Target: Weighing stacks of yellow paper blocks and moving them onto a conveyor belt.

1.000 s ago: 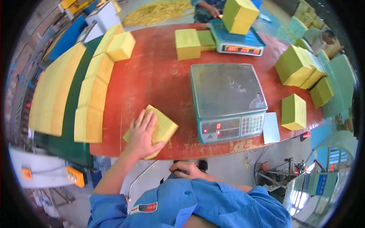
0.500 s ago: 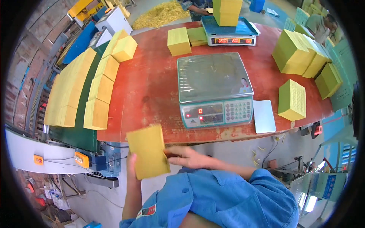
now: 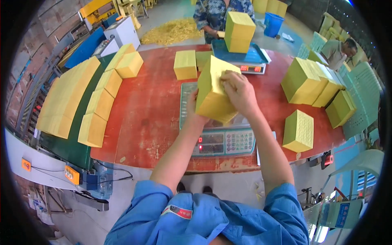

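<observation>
A thick stack of yellow paper [image 3: 214,96] is tilted above the near digital scale [image 3: 206,143], covering much of its metal pan. My left hand [image 3: 193,109] grips the stack's left side, its fingers mostly hidden behind the paper. My right hand [image 3: 239,92] is closed, its curled fingers pressed against the stack's upper right face. Whether the stack touches the pan cannot be made out.
Paper stacks line the green conveyor [image 3: 81,118] at left. More stand on the red table [image 3: 143,110], including one lone stack [image 3: 298,130] at right. Across it, a person [image 3: 222,14] stands behind a second scale [image 3: 252,67] bearing a stack. Another person [image 3: 339,51] is far right.
Both hands have gone from in front of my body, below the table edge, up and forward over the near scale, carrying the yellow paper stack. My view has tilted up, showing more of the person opposite.
</observation>
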`<state>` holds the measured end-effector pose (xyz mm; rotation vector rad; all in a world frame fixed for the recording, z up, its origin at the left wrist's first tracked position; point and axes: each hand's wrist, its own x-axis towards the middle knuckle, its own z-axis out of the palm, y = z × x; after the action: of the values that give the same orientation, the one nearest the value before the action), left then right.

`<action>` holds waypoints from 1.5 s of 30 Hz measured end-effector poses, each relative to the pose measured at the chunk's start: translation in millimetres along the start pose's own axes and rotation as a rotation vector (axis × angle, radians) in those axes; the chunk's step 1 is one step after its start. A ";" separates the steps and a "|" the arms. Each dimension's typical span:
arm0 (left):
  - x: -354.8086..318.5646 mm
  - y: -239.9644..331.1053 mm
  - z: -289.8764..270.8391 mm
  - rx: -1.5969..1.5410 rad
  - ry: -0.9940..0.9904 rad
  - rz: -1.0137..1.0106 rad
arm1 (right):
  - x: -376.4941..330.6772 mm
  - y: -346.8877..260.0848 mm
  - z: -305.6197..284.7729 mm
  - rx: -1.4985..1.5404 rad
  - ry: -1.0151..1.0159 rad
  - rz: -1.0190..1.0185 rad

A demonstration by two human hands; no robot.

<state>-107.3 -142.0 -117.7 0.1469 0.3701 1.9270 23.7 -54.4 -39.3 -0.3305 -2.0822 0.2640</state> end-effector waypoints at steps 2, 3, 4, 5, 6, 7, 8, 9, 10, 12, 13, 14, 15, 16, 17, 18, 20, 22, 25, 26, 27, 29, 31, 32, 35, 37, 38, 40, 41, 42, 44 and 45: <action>7.5 19.6 -21.0 0.137 0.085 -0.039 | -5.4 5.5 9.0 0.101 -0.232 0.343; 6.4 32.0 -32.1 0.280 0.149 -0.080 | -7.9 3.0 14.6 0.107 -0.252 0.349; -6.7 42.6 -28.6 0.390 0.138 -0.086 | -10.1 2.8 17.3 0.074 -0.209 0.244; -16.1 43.3 -21.5 0.380 0.151 -0.093 | -11.4 0.8 20.4 0.043 -0.166 0.137; -34.2 49.4 -1.9 0.559 0.245 -0.040 | -10.0 -4.8 18.5 0.056 -0.180 0.137; -49.5 63.1 3.0 0.741 0.351 0.028 | -5.7 -11.0 15.5 -0.013 -0.239 0.076; -53.4 88.1 -32.1 0.907 0.062 0.108 | 5.1 -22.7 18.2 -0.064 -0.285 -0.008; -70.8 102.4 -26.2 1.076 0.155 0.222 | 7.9 -31.5 23.1 -0.128 -0.343 0.018; -74.9 123.2 -45.6 1.095 0.194 0.255 | 8.2 -39.9 28.7 -0.243 -0.308 -0.016; -74.9 176.1 -99.3 1.237 0.259 0.302 | 13.9 -79.9 29.9 -0.322 -0.273 -0.036; -76.4 213.1 -122.6 1.242 0.291 0.328 | 14.5 -103.6 42.2 -0.334 -0.232 -0.032; -74.1 251.5 -141.8 1.420 0.374 0.338 | 8.4 -125.5 58.7 -0.203 -0.165 -0.020; -67.2 283.5 -151.5 1.591 0.441 0.334 | -4.9 -143.4 77.5 0.031 -0.147 -0.077; -54.9 314.3 -154.8 1.714 0.464 0.374 | -15.8 -167.7 98.9 0.226 -0.231 -0.065; -42.1 348.2 -157.9 1.843 0.504 0.417 | -30.2 -185.6 126.7 0.421 -0.401 -0.029; -14.6 371.8 -161.0 1.954 0.488 0.476 | -55.7 -200.3 159.6 0.510 -0.481 0.106; 45.7 410.1 -162.2 2.145 0.468 0.570 | -104.1 -212.3 215.5 0.540 -0.543 0.298; 88.8 458.1 -162.9 2.232 0.496 0.613 | -118.7 -220.1 246.7 0.506 -0.517 0.388; 165.7 508.2 -173.6 2.454 0.446 0.734 | -147.6 -212.9 270.9 0.373 -0.479 0.349; 195.0 516.0 -177.2 2.496 0.490 0.679 | -156.2 -205.6 276.5 0.285 -0.468 0.265; 220.9 523.8 -182.6 2.538 0.532 0.626 | -158.9 -205.5 278.1 0.249 -0.457 0.278; 260.2 545.2 -203.2 2.433 0.542 0.630 | -159.1 -213.0 277.1 0.240 -0.616 0.324; 286.1 526.3 -183.6 2.419 0.356 0.189 | -154.9 -212.1 272.6 0.160 -0.671 0.488; 279.0 564.1 -219.0 2.574 0.489 0.362 | -155.1 -216.5 276.8 0.236 -0.731 0.415; 278.1 540.6 -202.3 2.737 0.548 0.218 | -153.2 -210.3 278.4 0.234 -0.766 0.406; 274.1 532.0 -193.3 2.798 0.425 0.169 | -150.3 -213.5 276.4 0.280 -0.784 0.337; 272.0 523.3 -190.6 2.759 0.295 0.137 | -150.5 -214.2 276.5 0.268 -0.763 0.357; 249.5 504.7 -183.5 2.711 0.065 0.144 | -153.7 -211.2 278.5 0.233 -0.748 0.313; 231.9 485.1 -183.2 2.697 -0.040 0.178 | -152.4 -209.8 278.7 0.236 -0.734 0.307; 213.4 468.3 -194.4 2.692 -0.178 0.330 | -150.5 -209.7 277.6 0.275 -0.695 0.327; 161.5 428.2 -195.8 2.637 -0.477 0.520 | -136.8 -209.9 270.1 0.308 -0.576 0.350; 127.4 401.4 -182.3 2.602 -0.624 0.563 | -139.0 -210.5 266.3 0.321 -0.564 0.333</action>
<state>-560.3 -193.9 -168.8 2.4517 2.1640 0.3857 -164.9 -313.4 -217.9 -0.4421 -2.4721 0.9733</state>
